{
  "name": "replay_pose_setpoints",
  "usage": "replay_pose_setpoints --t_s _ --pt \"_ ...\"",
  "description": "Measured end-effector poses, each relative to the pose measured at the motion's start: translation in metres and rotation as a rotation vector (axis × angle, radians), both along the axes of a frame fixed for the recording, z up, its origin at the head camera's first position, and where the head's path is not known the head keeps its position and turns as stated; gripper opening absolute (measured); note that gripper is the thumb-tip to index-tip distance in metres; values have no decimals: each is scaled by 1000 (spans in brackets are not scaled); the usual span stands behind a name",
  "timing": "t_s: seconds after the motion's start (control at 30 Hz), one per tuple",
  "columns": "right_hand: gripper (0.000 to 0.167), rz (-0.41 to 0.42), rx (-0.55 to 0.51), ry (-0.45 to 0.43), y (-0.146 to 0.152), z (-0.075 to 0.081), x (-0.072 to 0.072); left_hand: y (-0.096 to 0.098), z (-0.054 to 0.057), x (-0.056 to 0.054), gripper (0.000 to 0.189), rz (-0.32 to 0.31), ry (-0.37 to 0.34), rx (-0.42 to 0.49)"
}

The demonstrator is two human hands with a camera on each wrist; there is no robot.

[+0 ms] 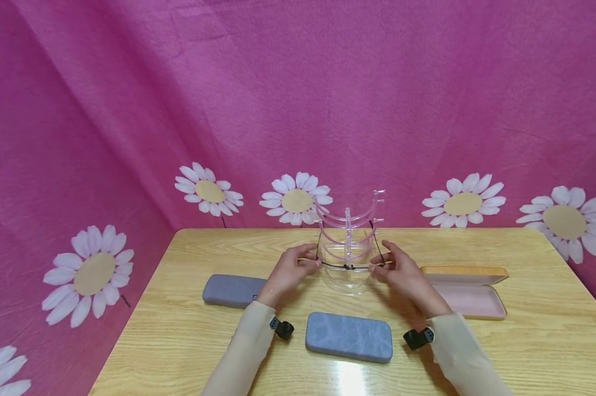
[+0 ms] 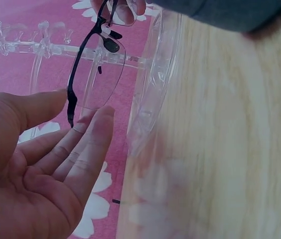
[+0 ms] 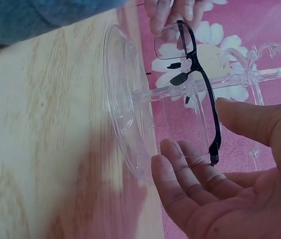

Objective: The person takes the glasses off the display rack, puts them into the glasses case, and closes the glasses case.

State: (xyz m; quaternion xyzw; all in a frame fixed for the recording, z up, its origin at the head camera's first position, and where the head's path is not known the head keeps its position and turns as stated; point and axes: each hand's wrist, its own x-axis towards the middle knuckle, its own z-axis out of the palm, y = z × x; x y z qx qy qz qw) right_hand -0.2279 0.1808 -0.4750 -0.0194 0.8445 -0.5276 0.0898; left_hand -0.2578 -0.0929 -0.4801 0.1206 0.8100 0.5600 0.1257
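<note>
Black half-rim eyeglasses [image 1: 349, 267] are held in front of a clear display stand [image 1: 348, 242] with several curved arms and a round base. My left hand [image 1: 290, 269] grips one end of the frame, thumb on the dark brow bar [image 2: 74, 74] and fingers by the lens's lower edge. At the other end my right hand [image 1: 402, 273] pinches the frame the same way, thumb against the bar and fingertips [image 3: 165, 162] under the lens. The temples are unfolded and point back beside the stand. In both wrist views the lenses overlap the stand's central post.
A blue-grey closed glasses case [image 1: 349, 336] lies in front of the stand. Another grey case [image 1: 233, 290] sits at the left, partly behind my left forearm. To the right an open tan case [image 1: 471, 301] shows its pink lining. A pink flowered curtain [image 1: 377, 110] hangs behind the table.
</note>
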Motion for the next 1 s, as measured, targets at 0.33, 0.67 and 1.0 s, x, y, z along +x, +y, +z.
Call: replay_pose_setpoints --t_s 0.33,0.67,1.0 --pt "80 4 18 16 2 -2 -2 4 -1 0 43 19 -40 20" --pt "79 8 8 12 2 -1 -1 2 -2 -1 41 13 -75 69" --pt "83 12 -7 14 2 2 1 1 1 0 43 -11 -68 95"
